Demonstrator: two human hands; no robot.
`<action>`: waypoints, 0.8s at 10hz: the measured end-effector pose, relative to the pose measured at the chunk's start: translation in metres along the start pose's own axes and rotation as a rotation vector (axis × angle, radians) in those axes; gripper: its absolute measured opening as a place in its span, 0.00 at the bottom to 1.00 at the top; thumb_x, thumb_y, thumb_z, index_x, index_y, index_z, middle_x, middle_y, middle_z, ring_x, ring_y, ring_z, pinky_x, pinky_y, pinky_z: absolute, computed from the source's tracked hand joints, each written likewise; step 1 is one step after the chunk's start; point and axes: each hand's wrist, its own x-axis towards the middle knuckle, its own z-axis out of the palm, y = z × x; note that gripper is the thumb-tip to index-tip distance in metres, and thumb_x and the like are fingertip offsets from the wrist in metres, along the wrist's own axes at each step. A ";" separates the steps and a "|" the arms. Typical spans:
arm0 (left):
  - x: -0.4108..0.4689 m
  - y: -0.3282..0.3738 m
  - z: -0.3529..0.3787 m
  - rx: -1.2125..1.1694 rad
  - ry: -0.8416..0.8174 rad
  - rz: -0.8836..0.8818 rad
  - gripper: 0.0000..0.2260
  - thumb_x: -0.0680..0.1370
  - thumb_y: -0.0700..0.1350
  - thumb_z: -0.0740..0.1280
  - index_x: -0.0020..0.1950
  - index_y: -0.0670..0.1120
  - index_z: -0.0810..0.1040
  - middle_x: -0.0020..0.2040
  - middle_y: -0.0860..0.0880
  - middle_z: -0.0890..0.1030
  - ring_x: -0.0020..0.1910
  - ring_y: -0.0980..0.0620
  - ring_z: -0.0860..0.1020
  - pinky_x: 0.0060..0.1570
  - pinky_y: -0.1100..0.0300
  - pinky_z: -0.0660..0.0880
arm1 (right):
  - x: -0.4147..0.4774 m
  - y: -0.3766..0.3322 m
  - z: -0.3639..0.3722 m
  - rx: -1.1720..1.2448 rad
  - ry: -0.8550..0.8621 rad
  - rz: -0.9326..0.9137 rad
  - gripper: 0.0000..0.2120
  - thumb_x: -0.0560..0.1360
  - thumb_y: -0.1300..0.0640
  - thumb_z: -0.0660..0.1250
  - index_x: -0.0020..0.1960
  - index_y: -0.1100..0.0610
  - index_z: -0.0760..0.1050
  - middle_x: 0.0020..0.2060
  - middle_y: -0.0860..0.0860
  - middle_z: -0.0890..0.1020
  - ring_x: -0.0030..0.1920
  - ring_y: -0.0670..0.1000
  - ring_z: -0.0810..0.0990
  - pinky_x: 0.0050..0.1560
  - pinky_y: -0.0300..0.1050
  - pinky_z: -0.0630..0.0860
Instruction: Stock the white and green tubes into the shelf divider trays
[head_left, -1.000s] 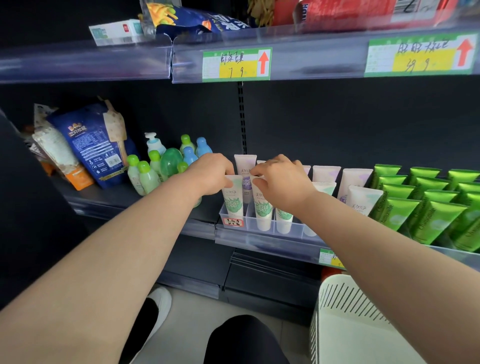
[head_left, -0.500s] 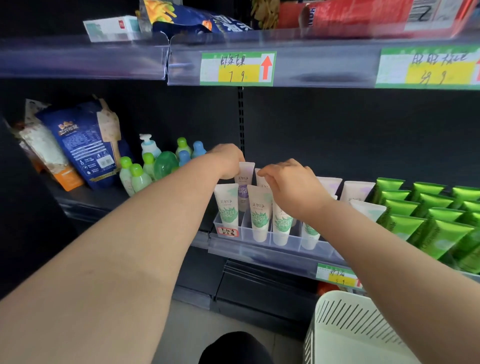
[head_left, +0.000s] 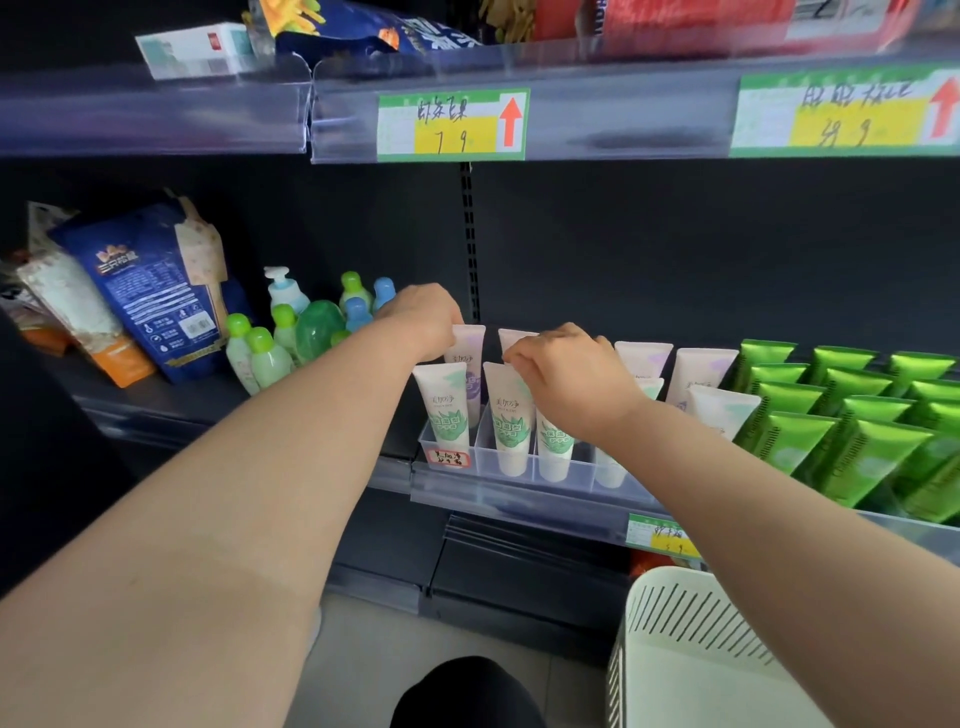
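The left hand (head_left: 423, 322) shows only its back, its fingers hidden behind it at the purple-marked tube (head_left: 469, 345). The right hand (head_left: 566, 379) covers the tops of several white and green tubes (head_left: 511, 415) in the divider tray (head_left: 482, 447), so neither grip can be made out. The white basket (head_left: 691, 649) is cut by the bottom edge, the bright green tubes (head_left: 872, 452) and the price label (head_left: 841, 111) by the right edge, the upper-shelf packets (head_left: 363, 31) by the top, and the tray's handwritten tag (head_left: 449, 458) is too small to read.
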 end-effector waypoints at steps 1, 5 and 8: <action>-0.003 0.004 -0.001 -0.055 0.031 0.024 0.09 0.76 0.40 0.68 0.52 0.49 0.84 0.53 0.47 0.82 0.51 0.47 0.79 0.50 0.51 0.79 | -0.002 0.003 -0.002 -0.007 0.003 0.007 0.14 0.81 0.55 0.52 0.57 0.53 0.76 0.52 0.51 0.80 0.58 0.55 0.70 0.55 0.52 0.67; -0.031 0.027 -0.020 -0.210 0.074 0.164 0.10 0.75 0.43 0.72 0.57 0.50 0.83 0.53 0.52 0.83 0.55 0.52 0.79 0.58 0.52 0.76 | -0.020 -0.002 -0.016 -0.037 0.043 0.005 0.14 0.81 0.52 0.54 0.61 0.50 0.75 0.55 0.51 0.79 0.60 0.54 0.70 0.56 0.51 0.67; -0.071 0.067 -0.030 0.340 0.260 0.451 0.12 0.78 0.48 0.67 0.61 0.54 0.79 0.58 0.51 0.80 0.60 0.47 0.71 0.56 0.49 0.70 | -0.057 0.011 -0.039 -0.261 0.087 -0.037 0.15 0.80 0.51 0.58 0.65 0.46 0.73 0.60 0.48 0.77 0.63 0.53 0.69 0.57 0.52 0.67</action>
